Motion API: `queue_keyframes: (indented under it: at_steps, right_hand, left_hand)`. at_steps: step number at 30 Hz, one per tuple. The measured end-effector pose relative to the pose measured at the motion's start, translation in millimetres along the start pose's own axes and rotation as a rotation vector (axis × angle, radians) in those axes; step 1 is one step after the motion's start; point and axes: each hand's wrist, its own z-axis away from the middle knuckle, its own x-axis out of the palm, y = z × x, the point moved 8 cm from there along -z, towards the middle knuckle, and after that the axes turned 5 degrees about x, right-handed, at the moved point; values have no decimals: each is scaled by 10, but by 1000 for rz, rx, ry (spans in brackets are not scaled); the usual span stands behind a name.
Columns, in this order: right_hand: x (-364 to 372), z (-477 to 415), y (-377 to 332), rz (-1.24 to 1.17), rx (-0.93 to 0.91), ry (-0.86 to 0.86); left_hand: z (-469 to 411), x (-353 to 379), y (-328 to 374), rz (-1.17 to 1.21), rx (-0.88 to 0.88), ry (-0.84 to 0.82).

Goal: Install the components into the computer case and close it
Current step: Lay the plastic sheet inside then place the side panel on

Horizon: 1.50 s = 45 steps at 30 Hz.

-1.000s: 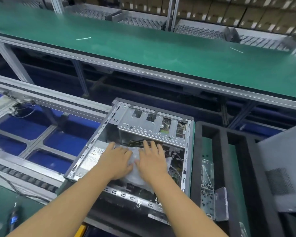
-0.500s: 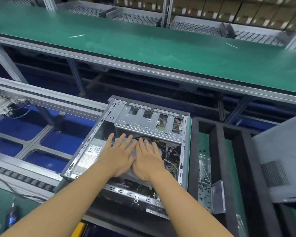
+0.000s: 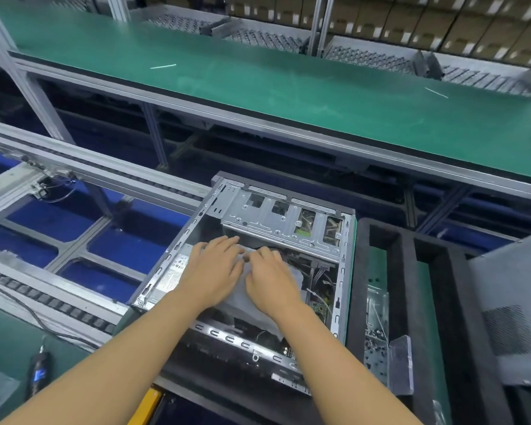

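The computer case [image 3: 347,256] lies on its side with the open face up, just beside a black foam tray [image 3: 406,271] on its right and in front of the long green surface [image 3: 319,96]. It is not closed: the grey side panel [image 3: 509,302], with its vent grille, stands apart at the far right, beyond the foam tray. Inside, much looks already fitted: a metal drive cage [image 3: 258,216] across the far end, a power supply [image 3: 166,280] along the left wall, and wiring and a circuit board on the right.

The step in hand seems to be seating a pale, plastic-wrapped part [image 3: 252,302] in the middle of the case. The left hand [image 3: 215,271] lies flat on it with fingers stretched out. The right hand [image 3: 273,283] rests on it too, fingers bent down at the knuckles; I cannot tell whether they pinch the wrap or only press. Fastening and fitting the panel appear to be left.

A clear box [image 3: 399,366] of small screws sits in the foam tray, and a screwdriver [image 3: 39,372] lies at lower left, untouched.

The power supply carries a white printed label [image 3: 174,271], too small to read. No brand is legible.
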Motion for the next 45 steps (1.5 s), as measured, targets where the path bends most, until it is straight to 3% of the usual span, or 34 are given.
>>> queue_keyframes:
  at_steps: [5,12,21,28,37,41,45]
  right_hand:
    - [-40,-42,-286,-211,69,11]
    - [-216,71,-355,-412,274,86]
    - [-915,1071,617,-471,590,432]
    - [-1249,2071,1615,-602,845,633]
    - [-1538,2846,3298,-998,1138,894]
    - [-1711,3058,3916,-1018,1232,1036]
    - [-1670,3085,4303,-1020,1355,1064]
  left_hand:
    - [189,-377,-273,199,-30,187]
    - [150,-387,-255,542,21,125]
    - [-116,-41,1193,762,359,-101]
    - [-123,398,2382,796,457,-306]
    - [-744,1026,3584,856,237,-414]
    - [-923,1280,4050,904,158,-450]
    - [-1007,1513,4312,945,71,-493]
